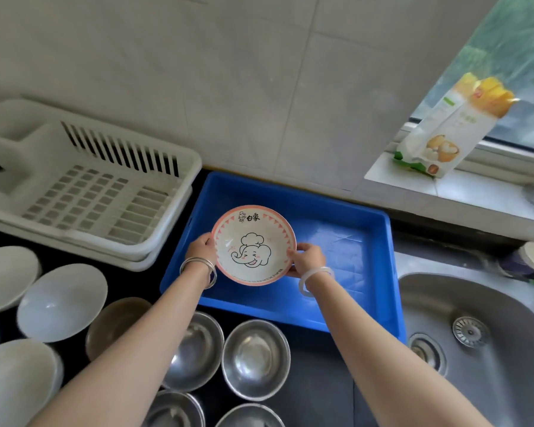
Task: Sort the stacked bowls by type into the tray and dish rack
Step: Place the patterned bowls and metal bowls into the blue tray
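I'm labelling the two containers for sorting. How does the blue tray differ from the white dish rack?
The blue tray has solid walls and a smooth floor; the white dish rack has slotted walls and a gridded floor. The tray lies right of the rack. Both hands hold the elephant bowl over the tray; nothing is over the rack. Neither has bowls inside.

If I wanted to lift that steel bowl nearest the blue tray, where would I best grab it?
Take the steel bowl by its rim, coming down from above. It sits upright with its mouth open, and its walls look smooth and rounded. Pinch on the side toward the blue tray or the sink; other bowls crowd its left and near sides.
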Available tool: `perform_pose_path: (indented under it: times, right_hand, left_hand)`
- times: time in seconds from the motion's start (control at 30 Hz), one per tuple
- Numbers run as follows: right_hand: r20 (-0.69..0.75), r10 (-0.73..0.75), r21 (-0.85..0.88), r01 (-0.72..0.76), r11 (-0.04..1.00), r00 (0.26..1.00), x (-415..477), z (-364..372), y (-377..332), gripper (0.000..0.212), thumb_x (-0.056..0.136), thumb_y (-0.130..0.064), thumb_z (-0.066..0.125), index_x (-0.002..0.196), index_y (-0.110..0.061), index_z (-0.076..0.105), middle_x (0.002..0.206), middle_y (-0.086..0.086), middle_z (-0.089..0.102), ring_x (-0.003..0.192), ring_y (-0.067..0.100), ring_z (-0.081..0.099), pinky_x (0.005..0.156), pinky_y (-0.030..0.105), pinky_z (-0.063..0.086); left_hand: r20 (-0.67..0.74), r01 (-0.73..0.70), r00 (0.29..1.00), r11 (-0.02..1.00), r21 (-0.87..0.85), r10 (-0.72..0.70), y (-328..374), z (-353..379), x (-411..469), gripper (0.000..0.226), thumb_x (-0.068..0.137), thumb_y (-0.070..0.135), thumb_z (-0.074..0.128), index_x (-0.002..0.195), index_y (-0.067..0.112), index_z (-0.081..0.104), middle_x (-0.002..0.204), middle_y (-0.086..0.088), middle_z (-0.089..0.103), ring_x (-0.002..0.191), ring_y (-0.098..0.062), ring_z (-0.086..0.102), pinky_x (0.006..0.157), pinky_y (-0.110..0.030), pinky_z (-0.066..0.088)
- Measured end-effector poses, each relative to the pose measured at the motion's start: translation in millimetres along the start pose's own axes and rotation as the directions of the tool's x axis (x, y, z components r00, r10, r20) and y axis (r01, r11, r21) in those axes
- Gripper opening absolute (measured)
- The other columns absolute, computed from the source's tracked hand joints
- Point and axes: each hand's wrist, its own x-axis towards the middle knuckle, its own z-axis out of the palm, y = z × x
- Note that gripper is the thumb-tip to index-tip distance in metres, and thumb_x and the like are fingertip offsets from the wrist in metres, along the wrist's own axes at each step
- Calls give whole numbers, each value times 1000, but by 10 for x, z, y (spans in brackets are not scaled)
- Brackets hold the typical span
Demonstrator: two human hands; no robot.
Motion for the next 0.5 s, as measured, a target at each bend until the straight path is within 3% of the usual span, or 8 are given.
perform_pose_path:
  times: [0.1,0.23,0.33,0.4,0.5]
  right_hand:
    - [-18,4,21,-4,1000,1000,39,56,34,21,90,-8,53,109,-8,60,75,10,65,61,23,67,49,29,57]
    - [-21,-2,67,4,998,1000,35,101,65,24,90,-11,55,113,-7,60,81,10,66,62,21,67,51,27,57]
    - [71,22,216,-36,976,997,-26,101,94,25,91,-11,54,115,-7,60,89,12,66,61,19,68,48,21,55]
    - [186,22,360,-89,929,982,-107,75,158,27,91,-9,54,117,-8,61,88,8,69,62,16,69,53,21,56]
    - [253,-39,546,-109,831,967,-194,86,343,28,90,-7,57,116,-17,59,93,3,73,79,17,71,65,23,58]
  left_hand:
    - [-1,10,1000,1000,1,-10,-28,2,78,28,90,14,35,83,13,62,79,-12,58,73,-24,49,65,-34,36]
    - [12,12,1000,999,-38,-11,-37,-13,110,28,91,16,36,88,15,64,84,-11,62,77,-25,53,68,-34,41]
    - [35,98,995,982,-160,-94,-58,-22,86,25,93,17,40,102,17,63,93,-8,65,82,-24,60,72,-36,51]
    - [102,209,977,946,-247,-189,-78,-26,27,27,94,12,40,114,19,57,101,-7,61,88,-25,59,65,-39,55]
    - [165,315,948,869,-382,-271,-131,-31,-52,38,92,2,42,125,19,45,114,-12,55,100,-32,57,67,-44,52]
